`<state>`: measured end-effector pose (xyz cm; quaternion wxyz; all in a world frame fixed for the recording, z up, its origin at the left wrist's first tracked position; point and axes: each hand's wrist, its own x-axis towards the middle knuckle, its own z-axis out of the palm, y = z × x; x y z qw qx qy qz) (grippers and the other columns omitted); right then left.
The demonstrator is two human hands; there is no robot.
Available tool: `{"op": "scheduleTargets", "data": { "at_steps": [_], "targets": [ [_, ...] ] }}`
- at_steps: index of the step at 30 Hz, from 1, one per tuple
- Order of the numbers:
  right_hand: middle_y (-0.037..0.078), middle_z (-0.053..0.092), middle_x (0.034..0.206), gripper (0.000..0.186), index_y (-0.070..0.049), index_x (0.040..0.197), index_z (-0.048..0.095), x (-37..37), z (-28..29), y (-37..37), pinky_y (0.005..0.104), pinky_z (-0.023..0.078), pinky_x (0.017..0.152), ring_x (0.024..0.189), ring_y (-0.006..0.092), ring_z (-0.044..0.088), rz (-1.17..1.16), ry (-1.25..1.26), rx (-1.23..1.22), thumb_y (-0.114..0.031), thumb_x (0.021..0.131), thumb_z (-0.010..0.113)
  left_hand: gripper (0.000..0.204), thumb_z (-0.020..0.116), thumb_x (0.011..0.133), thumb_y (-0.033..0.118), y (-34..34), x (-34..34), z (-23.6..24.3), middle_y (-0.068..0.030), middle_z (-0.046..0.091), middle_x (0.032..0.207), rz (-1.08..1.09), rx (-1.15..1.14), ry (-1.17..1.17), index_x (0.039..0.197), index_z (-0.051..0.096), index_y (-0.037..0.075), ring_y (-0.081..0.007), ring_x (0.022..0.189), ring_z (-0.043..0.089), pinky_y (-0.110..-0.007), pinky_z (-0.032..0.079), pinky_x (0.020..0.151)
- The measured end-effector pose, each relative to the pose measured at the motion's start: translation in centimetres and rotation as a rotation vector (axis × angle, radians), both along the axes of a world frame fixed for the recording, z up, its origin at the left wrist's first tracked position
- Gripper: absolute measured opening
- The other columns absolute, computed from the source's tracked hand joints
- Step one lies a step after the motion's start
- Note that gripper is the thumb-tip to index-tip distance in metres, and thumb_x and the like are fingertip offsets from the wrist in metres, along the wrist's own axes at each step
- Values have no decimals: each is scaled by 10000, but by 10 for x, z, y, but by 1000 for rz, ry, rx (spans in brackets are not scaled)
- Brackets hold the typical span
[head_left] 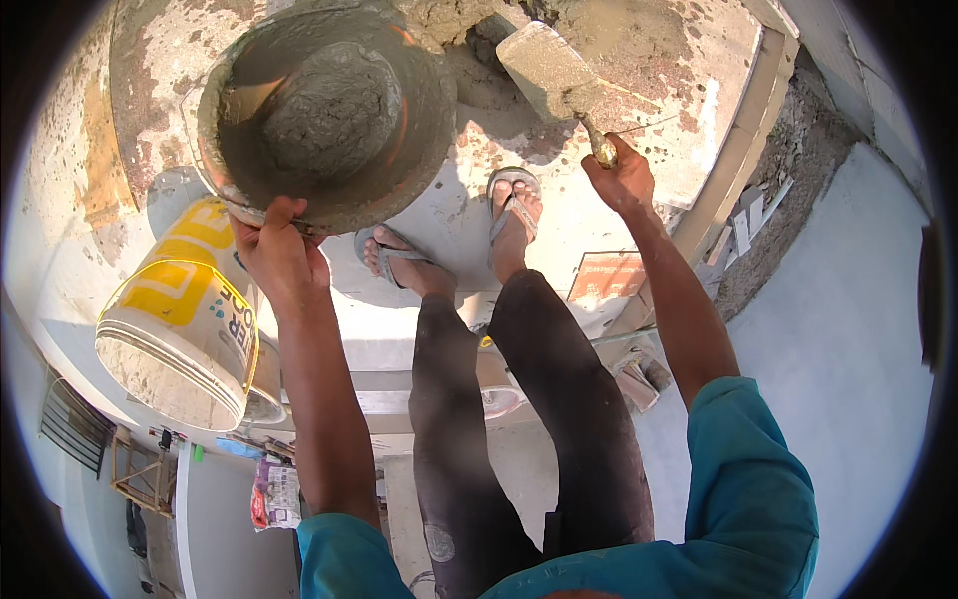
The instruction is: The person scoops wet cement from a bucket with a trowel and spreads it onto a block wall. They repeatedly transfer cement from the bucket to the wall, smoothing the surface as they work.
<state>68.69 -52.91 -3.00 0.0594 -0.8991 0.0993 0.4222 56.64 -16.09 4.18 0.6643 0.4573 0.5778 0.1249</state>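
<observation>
At the upper left of the head view, my left hand [279,250] grips the near rim of a round basin [419,130], its inside coated with grey wet mortar [329,110]. On the right, my right hand [619,175] is closed on the handle of a trowel [539,70], whose flat blade is smeared with grey mortar and lies over the mortar-spattered floor [689,120]. Part of a dark lump of mortar [484,40] shows beside the blade, partly hidden by it. My sandalled feet stand below and between the basin and the trowel.
A white-and-yellow bucket [170,339] is left of my left forearm. A ledge edge [748,130] runs along the right, with rubble [758,200] and a pale wall [828,349] beyond. An orange board [604,277] lies near my right foot. Bags and a wooden frame [140,469] are at lower left.
</observation>
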Motion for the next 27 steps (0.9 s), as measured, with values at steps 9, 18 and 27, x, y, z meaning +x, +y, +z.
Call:
{"op": "scheduleTargets", "data": {
  "at_steps": [9,18,27],
  "targets": [
    [165,758,999,728,-76,1312,661,39,-82,72,426,571,871,958,301,732,248,94,174,-544,755,698,579,553,729,-132,26,-59,2,-109,621,1150,128,126,102,1266,573,83,-242,935,665,-429,647,727],
    [155,745,1066,788,-80,1371,619,60,-53,126,365,564,892,997,263,719,54,-3,169,-578,768,714,559,569,737,-121,23,-65,-3,-70,618,1034,116,124,106,1264,558,66,-179,852,639,-354,616,683],
    [113,750,842,560,-101,1199,680,44,28,134,409,587,729,802,273,740,236,-280,80,-512,821,725,488,555,796,-104,14,-34,-21,-85,599,1035,-34,114,21,1267,532,26,-150,826,618,-314,612,667]
  ]
}}
